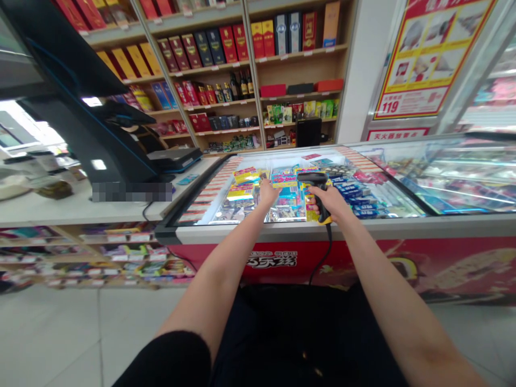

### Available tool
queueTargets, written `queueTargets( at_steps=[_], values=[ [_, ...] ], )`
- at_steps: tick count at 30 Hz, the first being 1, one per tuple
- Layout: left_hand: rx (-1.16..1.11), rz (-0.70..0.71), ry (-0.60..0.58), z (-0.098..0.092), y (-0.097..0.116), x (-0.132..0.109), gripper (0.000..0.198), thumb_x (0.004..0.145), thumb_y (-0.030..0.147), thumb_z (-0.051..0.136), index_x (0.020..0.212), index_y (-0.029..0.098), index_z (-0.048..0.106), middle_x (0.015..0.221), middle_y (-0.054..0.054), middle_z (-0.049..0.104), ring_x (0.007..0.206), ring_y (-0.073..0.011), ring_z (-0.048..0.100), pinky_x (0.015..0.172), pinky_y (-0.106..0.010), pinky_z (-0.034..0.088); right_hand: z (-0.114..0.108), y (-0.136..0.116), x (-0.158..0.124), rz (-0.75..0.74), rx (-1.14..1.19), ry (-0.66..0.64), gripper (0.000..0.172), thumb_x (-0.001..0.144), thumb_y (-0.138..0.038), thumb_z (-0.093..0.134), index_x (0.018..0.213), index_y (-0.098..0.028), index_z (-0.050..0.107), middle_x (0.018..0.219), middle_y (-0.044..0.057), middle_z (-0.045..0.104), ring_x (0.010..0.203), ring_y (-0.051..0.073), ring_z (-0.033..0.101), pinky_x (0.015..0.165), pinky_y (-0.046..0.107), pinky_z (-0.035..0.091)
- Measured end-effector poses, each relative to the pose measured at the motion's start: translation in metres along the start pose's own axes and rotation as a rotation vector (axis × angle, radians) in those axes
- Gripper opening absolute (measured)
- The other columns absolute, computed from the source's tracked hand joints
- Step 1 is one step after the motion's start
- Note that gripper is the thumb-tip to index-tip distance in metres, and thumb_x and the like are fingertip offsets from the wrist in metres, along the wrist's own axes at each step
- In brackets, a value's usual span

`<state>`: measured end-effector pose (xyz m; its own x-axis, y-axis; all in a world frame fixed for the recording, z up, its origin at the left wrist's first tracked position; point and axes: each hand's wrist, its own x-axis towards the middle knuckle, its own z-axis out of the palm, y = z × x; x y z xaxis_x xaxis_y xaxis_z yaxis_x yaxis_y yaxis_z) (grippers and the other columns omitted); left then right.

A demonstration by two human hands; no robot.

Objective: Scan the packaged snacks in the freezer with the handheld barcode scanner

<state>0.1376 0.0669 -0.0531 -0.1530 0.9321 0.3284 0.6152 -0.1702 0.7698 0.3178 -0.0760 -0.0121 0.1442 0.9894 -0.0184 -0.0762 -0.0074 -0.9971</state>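
Note:
My right hand (327, 200) is wrapped round the handle of a black and yellow barcode scanner (312, 177), its cable hanging down over the freezer's front edge. To the left of it, my left hand (269, 192) is closed at the left edge of a pink, blue and yellow snack packet (284, 179); its fingertips are partly hidden. Beside that hand, more yellow and pink packets (242, 191) lie on the glass top of a chest freezer (217, 230). Another yellow packet (310, 214) shows below the scanner.
A white counter (80, 210) with a black point-of-sale terminal (108, 140) stands at the left. Through the freezer glass, blue wrapped goods (355, 196) show at right. Shelves of boxes and bottles (242, 83) stand behind. A red and yellow poster (429, 64) is at upper right.

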Motion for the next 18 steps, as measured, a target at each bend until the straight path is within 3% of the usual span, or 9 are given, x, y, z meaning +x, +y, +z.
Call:
queueTargets(
  at_steps=[5, 10, 15, 18],
  values=[
    [0.086, 0.073, 0.030, -0.016, -0.009, 0.000, 0.034, 0.081, 0.024, 0.073, 0.110, 0.017, 0.055, 0.116, -0.015, 0.065, 0.115, -0.0282, 0.061, 0.096, -0.035, 0.044, 0.015, 0.000, -0.002, -0.018, -0.037, -0.014, 0.019, 0.088, -0.025, 0.063, 0.075, -0.019, 0.052, 0.050, -0.003, 0.055, 0.035, 0.010, 0.048, 0.033, 0.020, 0.040],
    [0.110, 0.134, 0.131, -0.053, -0.025, 0.003, 0.025, 0.085, 0.023, 0.066, 0.108, 0.019, 0.057, 0.113, -0.012, 0.065, 0.113, -0.0262, 0.061, 0.096, -0.035, 0.043, 0.047, -0.004, -0.006, 0.017, -0.066, -0.053, 0.019, 0.089, -0.022, 0.063, 0.075, -0.019, 0.050, 0.050, -0.004, 0.053, 0.034, 0.009, 0.047, 0.033, 0.021, 0.039],
    [0.198, -0.005, 0.248, -0.096, -0.051, 0.004, 0.033, 0.082, 0.026, 0.070, 0.111, 0.017, 0.059, 0.119, -0.017, 0.064, 0.121, -0.0308, 0.057, 0.102, -0.039, 0.040, 0.083, 0.005, -0.001, 0.078, -0.082, -0.094, 0.021, 0.091, -0.022, 0.061, 0.074, -0.019, 0.049, 0.049, -0.004, 0.053, 0.035, 0.010, 0.047, 0.033, 0.021, 0.038],
    [0.242, -0.109, 0.244, -0.114, -0.069, 0.007, 0.041, 0.080, 0.035, 0.074, 0.113, 0.013, 0.061, 0.124, -0.023, 0.064, 0.126, -0.0351, 0.056, 0.103, -0.040, 0.041, 0.102, 0.014, 0.001, 0.132, -0.076, -0.107, 0.021, 0.092, -0.021, 0.060, 0.073, -0.019, 0.049, 0.047, -0.004, 0.051, 0.035, 0.010, 0.046, 0.032, 0.021, 0.038]
  ],
)
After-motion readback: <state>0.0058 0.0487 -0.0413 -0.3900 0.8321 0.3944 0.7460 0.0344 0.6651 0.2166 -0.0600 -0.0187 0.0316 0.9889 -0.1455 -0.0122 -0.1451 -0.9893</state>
